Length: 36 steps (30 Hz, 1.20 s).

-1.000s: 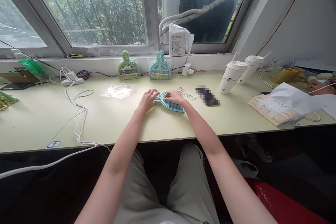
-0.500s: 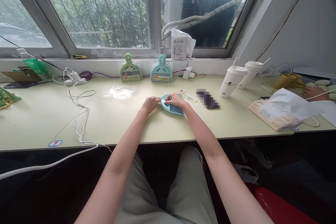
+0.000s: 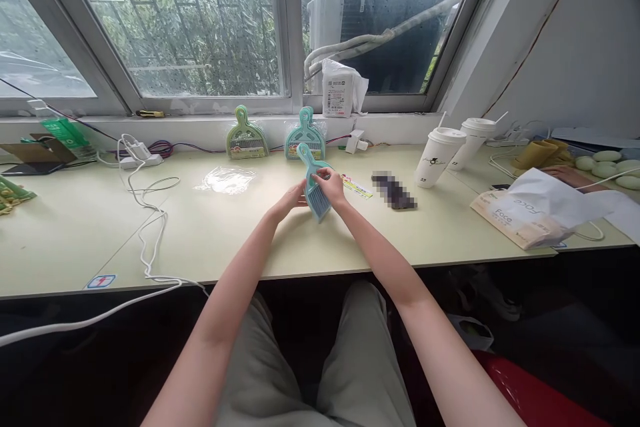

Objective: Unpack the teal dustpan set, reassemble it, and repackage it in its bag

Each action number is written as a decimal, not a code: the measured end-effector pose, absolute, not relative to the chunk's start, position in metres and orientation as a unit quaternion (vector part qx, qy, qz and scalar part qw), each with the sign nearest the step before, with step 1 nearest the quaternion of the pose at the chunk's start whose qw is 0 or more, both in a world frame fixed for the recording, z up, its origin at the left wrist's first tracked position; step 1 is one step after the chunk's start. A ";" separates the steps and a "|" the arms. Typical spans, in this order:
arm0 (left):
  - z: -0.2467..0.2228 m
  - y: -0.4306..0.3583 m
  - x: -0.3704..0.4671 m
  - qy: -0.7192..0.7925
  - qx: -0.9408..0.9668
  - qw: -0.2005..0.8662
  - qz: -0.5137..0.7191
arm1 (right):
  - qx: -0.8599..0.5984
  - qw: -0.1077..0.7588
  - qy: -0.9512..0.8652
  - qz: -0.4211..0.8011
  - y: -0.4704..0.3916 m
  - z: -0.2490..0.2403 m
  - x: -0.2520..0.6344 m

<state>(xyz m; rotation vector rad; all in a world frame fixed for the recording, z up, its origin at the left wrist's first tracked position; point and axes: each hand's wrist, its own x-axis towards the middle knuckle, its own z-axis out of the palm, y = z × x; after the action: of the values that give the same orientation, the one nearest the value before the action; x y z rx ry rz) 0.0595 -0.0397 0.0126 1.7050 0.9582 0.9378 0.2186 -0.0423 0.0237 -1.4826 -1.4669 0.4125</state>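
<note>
A teal dustpan and brush set is held up over the table between my hands, its handle pointing up toward the window and its bristles down. My left hand grips its left edge, fingers partly hidden behind it. My right hand pinches it near the base of the handle. Just right of my right hand lies a colourful printed card. Behind stand a wrapped green dustpan set and a wrapped teal dustpan set, leaning on the sill wall.
Clear plastic wrap and white cables lie on the left. To the right are a pixelated dark object, two white cups, a tissue pack and another person's hand.
The teal set has turned from lying sideways to handle-up and is raised. My left hand has moved from the handle end to its left edge.
</note>
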 end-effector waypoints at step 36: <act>0.008 -0.020 0.019 0.393 0.241 0.630 0.625 | -0.728 0.271 -0.622 0.096 -0.034 -0.002 0.239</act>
<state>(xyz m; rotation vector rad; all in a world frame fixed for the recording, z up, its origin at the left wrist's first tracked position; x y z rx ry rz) 0.0195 -0.0197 0.0085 0.5511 0.8994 1.4305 0.2393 -0.0339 -0.0017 -1.9610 -1.6748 0.2581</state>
